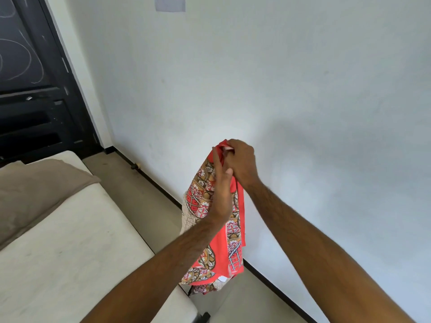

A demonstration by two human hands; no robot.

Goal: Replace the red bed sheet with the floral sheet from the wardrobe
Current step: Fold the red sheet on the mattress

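The red patterned bed sheet (224, 248) hangs bunched in the air between the bed and the white wall. My right hand (241, 163) grips its gathered top edge. My left hand (220, 194) lies along the side of the hanging cloth just below, fingers straight and pointing up toward the right hand. The sheet's lower folds dangle close to the mattress corner. The bare white mattress (77, 241) fills the lower left. No floral sheet or wardrobe is in view.
A taupe pillow (35, 190) lies at the head of the mattress. A black door (30, 73) stands at the far left. A narrow strip of floor (144, 187) runs between bed and white wall (303, 89).
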